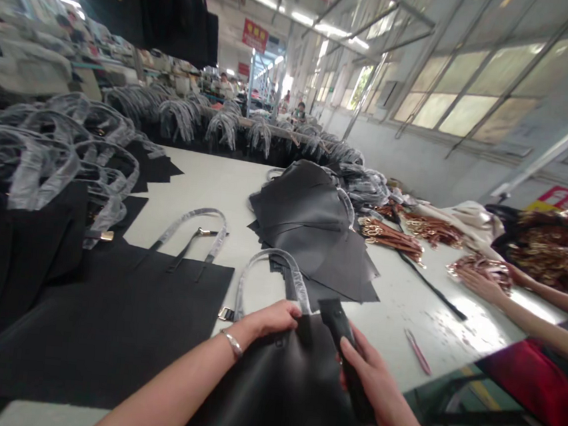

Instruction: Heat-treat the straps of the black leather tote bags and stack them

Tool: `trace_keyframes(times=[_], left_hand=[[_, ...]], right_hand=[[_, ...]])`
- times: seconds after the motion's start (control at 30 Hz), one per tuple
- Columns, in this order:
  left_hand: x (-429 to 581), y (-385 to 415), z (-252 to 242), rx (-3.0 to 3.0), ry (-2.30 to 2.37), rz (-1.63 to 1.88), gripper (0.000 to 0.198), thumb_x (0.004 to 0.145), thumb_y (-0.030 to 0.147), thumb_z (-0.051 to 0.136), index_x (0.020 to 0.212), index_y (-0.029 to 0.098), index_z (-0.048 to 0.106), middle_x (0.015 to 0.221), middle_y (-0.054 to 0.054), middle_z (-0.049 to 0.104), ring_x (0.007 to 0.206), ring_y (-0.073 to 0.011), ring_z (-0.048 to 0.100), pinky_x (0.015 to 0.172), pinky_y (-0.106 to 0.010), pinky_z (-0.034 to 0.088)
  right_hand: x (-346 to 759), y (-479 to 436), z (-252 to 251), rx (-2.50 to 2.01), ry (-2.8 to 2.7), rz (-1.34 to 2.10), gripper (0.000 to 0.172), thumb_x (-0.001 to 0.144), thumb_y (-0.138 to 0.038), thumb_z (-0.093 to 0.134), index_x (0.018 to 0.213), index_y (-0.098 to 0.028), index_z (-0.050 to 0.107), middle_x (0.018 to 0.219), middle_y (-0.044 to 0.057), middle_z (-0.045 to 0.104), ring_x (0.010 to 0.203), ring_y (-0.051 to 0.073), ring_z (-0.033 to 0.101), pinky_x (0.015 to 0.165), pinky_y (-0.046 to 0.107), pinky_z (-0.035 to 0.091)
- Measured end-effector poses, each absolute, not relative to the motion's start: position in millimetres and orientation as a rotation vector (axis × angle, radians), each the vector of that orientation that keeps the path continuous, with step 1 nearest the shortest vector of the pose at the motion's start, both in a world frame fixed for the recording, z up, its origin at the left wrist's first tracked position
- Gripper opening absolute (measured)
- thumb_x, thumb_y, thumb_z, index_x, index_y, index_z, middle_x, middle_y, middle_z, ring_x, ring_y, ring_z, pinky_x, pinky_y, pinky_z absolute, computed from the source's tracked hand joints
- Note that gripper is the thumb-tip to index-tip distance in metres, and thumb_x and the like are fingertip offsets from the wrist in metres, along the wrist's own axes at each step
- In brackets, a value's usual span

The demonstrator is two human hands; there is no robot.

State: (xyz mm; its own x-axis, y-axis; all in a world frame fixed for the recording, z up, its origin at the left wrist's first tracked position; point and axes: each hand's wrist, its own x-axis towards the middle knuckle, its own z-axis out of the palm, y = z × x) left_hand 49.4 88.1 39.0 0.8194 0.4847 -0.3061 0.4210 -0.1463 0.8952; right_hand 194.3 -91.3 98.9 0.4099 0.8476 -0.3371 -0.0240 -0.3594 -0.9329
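Note:
My left hand (273, 320), with a silver bracelet at its wrist, is closed on the top edge of a black leather bag panel (277, 386). A plastic-wrapped handle (260, 254) rises from that edge, and a small metal buckle on a strap (225, 313) sticks out at its left. My right hand (367, 362) is wrapped round a long black handheld tool (337, 318), whose exact kind I cannot make out. The tool's flat upper end lies beside the panel's top right corner. Part of the panel is cut off by the frame's bottom edge.
Black panels with wrapped handles (153, 321) cover the table's left. A fanned stack of black panels (308, 222) lies ahead. Brown straps with gold clasps (394, 240) and pink-handled tweezers (417, 352) lie at the right, where a co-worker's hands (483, 282) touch more straps.

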Motion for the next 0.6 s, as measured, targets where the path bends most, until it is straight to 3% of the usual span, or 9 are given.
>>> trace_keyframes(times=[0.1,0.2,0.47,0.6], left_hand=[[58.0,77.5,33.6,1.954,0.824,0.117,0.008,0.067,0.016,0.059,0.073,0.017,0.062,0.078,-0.005,0.066,0.084,-0.0240,0.062,0.076,-0.031,0.045],[65.8,67.0,29.1,2.089,0.910,0.154,0.014,0.069,0.018,0.062,0.083,0.019,0.062,0.089,-0.007,0.066,0.093,-0.0265,0.061,0.081,-0.033,0.043],[72.6,64.3,25.2,2.262,0.895,0.150,0.014,0.072,0.022,0.066,0.086,0.022,0.063,0.089,-0.004,0.067,0.088,-0.0234,0.062,0.075,-0.029,0.043],[75.0,65.1,21.6,2.273,0.895,0.220,0.013,0.076,0.024,0.065,0.089,0.022,0.066,0.089,-0.005,0.069,0.087,-0.0231,0.063,0.075,-0.029,0.044]], right_hand=[[216.0,-105.1,107.0,-1.765,-0.683,1.151,0.069,0.082,-0.050,0.063,0.142,-0.026,0.037,0.065,-0.005,0.058,0.044,0.011,0.055,0.040,0.020,0.044],[232.8,-121.5,110.9,-1.829,-0.631,1.302,0.059,0.086,-0.049,0.058,0.137,-0.025,0.041,0.065,-0.004,0.059,0.043,0.011,0.056,0.038,0.019,0.043],[245.7,-98.1,114.2,-1.806,-0.544,1.413,0.038,0.089,-0.049,0.055,0.110,-0.018,0.053,0.062,-0.002,0.058,0.041,0.011,0.055,0.038,0.020,0.044],[243.9,-83.4,116.9,-1.798,-0.572,1.256,0.032,0.092,-0.044,0.052,0.114,-0.021,0.049,0.062,-0.005,0.055,0.042,0.009,0.053,0.039,0.017,0.042]])
